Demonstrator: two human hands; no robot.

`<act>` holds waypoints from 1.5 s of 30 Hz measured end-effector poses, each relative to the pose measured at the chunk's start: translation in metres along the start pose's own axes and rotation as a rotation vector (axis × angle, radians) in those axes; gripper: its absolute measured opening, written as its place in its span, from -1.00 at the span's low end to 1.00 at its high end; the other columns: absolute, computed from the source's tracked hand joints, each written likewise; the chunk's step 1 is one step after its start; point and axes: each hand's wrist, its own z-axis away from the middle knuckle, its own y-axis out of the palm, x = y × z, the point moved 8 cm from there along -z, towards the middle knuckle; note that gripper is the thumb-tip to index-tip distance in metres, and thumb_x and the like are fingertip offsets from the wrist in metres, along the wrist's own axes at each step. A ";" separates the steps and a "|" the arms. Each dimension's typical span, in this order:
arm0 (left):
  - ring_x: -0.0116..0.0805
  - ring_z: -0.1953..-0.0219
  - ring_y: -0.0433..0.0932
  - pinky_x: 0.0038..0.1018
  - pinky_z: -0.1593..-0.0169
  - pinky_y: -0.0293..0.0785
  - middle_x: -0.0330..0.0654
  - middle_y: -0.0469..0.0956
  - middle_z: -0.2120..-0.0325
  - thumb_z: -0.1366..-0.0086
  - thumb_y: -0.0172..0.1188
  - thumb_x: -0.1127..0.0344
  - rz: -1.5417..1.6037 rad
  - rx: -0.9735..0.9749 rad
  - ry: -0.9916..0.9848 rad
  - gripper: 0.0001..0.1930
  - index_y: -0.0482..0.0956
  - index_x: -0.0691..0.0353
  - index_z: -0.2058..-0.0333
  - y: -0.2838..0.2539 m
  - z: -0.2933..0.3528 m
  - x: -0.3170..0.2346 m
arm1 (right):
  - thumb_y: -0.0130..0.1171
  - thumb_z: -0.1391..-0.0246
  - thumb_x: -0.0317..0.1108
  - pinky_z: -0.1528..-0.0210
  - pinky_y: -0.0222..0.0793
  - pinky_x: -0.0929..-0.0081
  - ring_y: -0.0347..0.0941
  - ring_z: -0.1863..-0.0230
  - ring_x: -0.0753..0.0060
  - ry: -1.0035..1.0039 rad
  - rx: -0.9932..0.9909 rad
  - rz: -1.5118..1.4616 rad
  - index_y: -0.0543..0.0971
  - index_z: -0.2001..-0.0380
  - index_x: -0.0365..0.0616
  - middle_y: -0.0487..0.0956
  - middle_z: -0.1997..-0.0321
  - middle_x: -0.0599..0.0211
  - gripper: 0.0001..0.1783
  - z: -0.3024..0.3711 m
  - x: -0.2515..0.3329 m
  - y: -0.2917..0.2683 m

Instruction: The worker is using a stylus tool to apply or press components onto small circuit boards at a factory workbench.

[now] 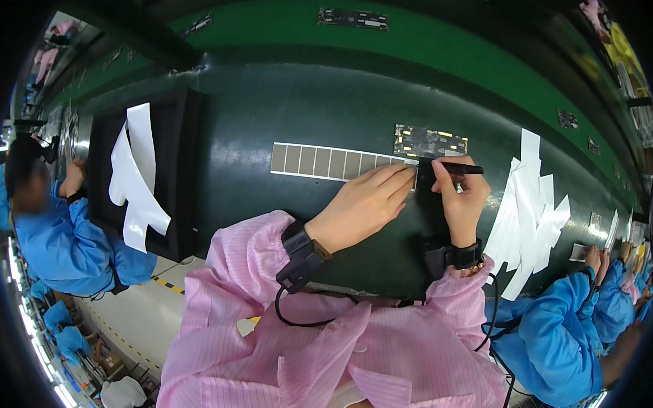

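Observation:
A white strip of grey rectangular stickers (315, 161) lies flat on the dark green bench. My left hand (362, 209) rests over its right end, fingers stretched out and pressing down on the strip. Just to the right, my right hand (462, 198) is closed round a black pen-shaped tool (463, 168); its tip is too small to make out. Beyond both hands lies a black circuit board (431, 141) with gold and white patches, close to the strip's right end.
White backing strips (531, 211) are heaped at the right. On the left, a black tray (179, 127) holds more curled white strips (142, 176). Further boards, one a black board (353, 18), lie along the green belt (275, 22) behind. Co-workers in blue sit on both sides.

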 end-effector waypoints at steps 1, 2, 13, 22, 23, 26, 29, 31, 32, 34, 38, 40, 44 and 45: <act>-0.26 -0.11 0.36 -0.40 -0.12 0.38 -0.14 0.41 -0.03 -0.13 0.21 0.33 -0.004 -0.002 0.000 -0.57 0.45 0.36 0.01 0.001 0.000 0.001 | 0.29 0.01 -0.52 0.56 0.29 0.71 0.45 0.63 0.66 0.003 -0.002 -0.007 0.57 0.41 -0.28 0.56 0.57 0.39 -0.90 0.000 0.000 0.001; -0.26 -0.12 0.36 -0.40 -0.13 0.38 -0.14 0.41 -0.03 -0.14 0.21 0.33 -0.007 -0.004 0.001 -0.57 0.45 0.36 0.01 0.002 0.001 0.001 | 0.29 0.01 -0.52 0.56 0.29 0.71 0.45 0.63 0.66 0.006 -0.005 -0.014 0.58 0.40 -0.28 0.55 0.57 0.39 -0.90 0.000 0.000 0.001; -0.27 -0.15 0.33 -0.40 -0.15 0.35 -0.14 0.41 -0.04 -0.13 0.22 0.32 -0.015 0.009 -0.029 -0.56 0.46 0.36 0.01 0.003 0.002 0.001 | 0.29 0.01 -0.52 0.57 0.29 0.70 0.45 0.64 0.65 -0.082 -0.024 0.087 0.58 0.42 -0.27 0.55 0.57 0.37 -0.91 0.001 0.007 0.001; -0.24 -0.16 0.33 -0.36 -0.19 0.31 -0.11 0.39 -0.06 -0.13 0.23 0.27 -0.014 0.024 -0.010 -0.53 0.44 0.38 0.01 0.006 0.001 -0.001 | 0.28 0.00 -0.53 0.59 0.26 0.68 0.43 0.66 0.64 -0.071 -0.054 0.085 0.57 0.44 -0.26 0.55 0.57 0.37 -0.93 0.002 0.005 0.000; -0.23 -0.16 0.32 -0.35 -0.19 0.31 -0.11 0.39 -0.06 -0.13 0.23 0.25 0.022 0.027 -0.026 -0.52 0.44 0.38 0.01 0.005 0.001 0.000 | 0.27 0.00 -0.53 0.59 0.25 0.68 0.42 0.67 0.64 -0.060 -0.067 0.055 0.57 0.44 -0.26 0.55 0.56 0.37 -0.94 0.002 0.003 -0.001; -0.22 -0.16 0.32 -0.34 -0.19 0.30 -0.10 0.38 -0.07 -0.12 0.24 0.22 -0.001 0.036 -0.017 -0.51 0.44 0.38 0.01 0.005 -0.001 -0.002 | 0.27 0.00 -0.53 0.60 0.24 0.68 0.41 0.67 0.65 -0.079 -0.082 0.049 0.57 0.45 -0.26 0.55 0.57 0.37 -0.94 0.002 0.005 0.000; -0.22 -0.15 0.33 -0.34 -0.20 0.29 -0.10 0.39 -0.06 -0.12 0.24 0.22 -0.048 0.031 -0.003 -0.52 0.45 0.37 0.02 0.005 0.000 -0.003 | 0.27 0.00 -0.53 0.60 0.24 0.68 0.41 0.68 0.65 -0.087 -0.086 0.073 0.56 0.45 -0.27 0.55 0.58 0.36 -0.93 0.000 0.005 0.000; -0.22 -0.15 0.33 -0.35 -0.20 0.29 -0.10 0.39 -0.05 -0.12 0.24 0.23 -0.062 0.025 0.001 -0.52 0.45 0.37 0.03 0.006 0.000 -0.003 | 0.25 -0.04 -0.53 0.59 0.23 0.71 0.39 0.66 0.67 -0.090 -0.067 0.080 0.55 0.42 -0.29 0.52 0.56 0.38 -0.93 0.001 0.006 0.002; -0.23 -0.14 0.34 -0.35 -0.19 0.29 -0.10 0.40 -0.04 -0.11 0.24 0.24 -0.077 0.018 0.005 -0.53 0.45 0.37 0.03 0.006 -0.001 -0.004 | 0.22 -0.07 -0.52 0.58 0.22 0.74 0.36 0.63 0.68 -0.093 -0.049 0.087 0.53 0.39 -0.31 0.50 0.54 0.40 -0.92 0.002 0.007 0.003; -0.23 -0.14 0.34 -0.35 -0.19 0.29 -0.10 0.40 -0.04 -0.10 0.24 0.25 -0.075 0.010 0.009 -0.53 0.45 0.37 0.04 0.006 -0.002 -0.004 | 0.22 -0.08 -0.52 0.58 0.22 0.74 0.37 0.63 0.68 -0.094 -0.064 0.077 0.53 0.39 -0.30 0.49 0.54 0.40 -0.92 0.001 0.011 0.003; -0.23 -0.13 0.35 -0.36 -0.19 0.29 -0.11 0.41 -0.03 -0.09 0.25 0.27 -0.063 -0.004 0.012 -0.54 0.46 0.37 0.05 0.005 -0.001 -0.004 | 0.26 -0.02 -0.55 0.60 0.24 0.71 0.40 0.67 0.67 -0.065 -0.128 0.008 0.55 0.41 -0.30 0.53 0.57 0.37 -0.93 -0.003 0.012 -0.001; -0.23 -0.13 0.35 -0.36 -0.18 0.30 -0.11 0.41 -0.03 -0.10 0.25 0.27 -0.051 -0.005 0.008 -0.54 0.46 0.37 0.05 0.004 -0.001 -0.003 | 0.25 -0.03 -0.54 0.60 0.24 0.72 0.40 0.66 0.67 -0.050 -0.129 -0.008 0.55 0.40 -0.30 0.53 0.57 0.37 -0.93 -0.006 0.012 -0.001; -0.23 -0.11 0.36 -0.37 -0.15 0.35 -0.11 0.40 -0.03 -0.11 0.23 0.30 0.031 -0.053 0.002 -0.57 0.46 0.36 0.05 0.001 0.000 0.000 | 0.24 -0.06 -0.52 0.59 0.25 0.74 0.39 0.65 0.70 -0.016 -0.129 -0.127 0.55 0.39 -0.32 0.53 0.54 0.40 -0.91 -0.014 0.009 0.005; -0.23 -0.11 0.36 -0.37 -0.15 0.35 -0.11 0.40 -0.03 -0.11 0.23 0.30 0.034 -0.050 0.005 -0.57 0.46 0.36 0.05 0.000 -0.001 0.000 | 0.24 -0.06 -0.52 0.59 0.25 0.74 0.39 0.65 0.70 -0.013 -0.133 -0.126 0.55 0.39 -0.32 0.53 0.54 0.40 -0.91 -0.014 0.008 0.006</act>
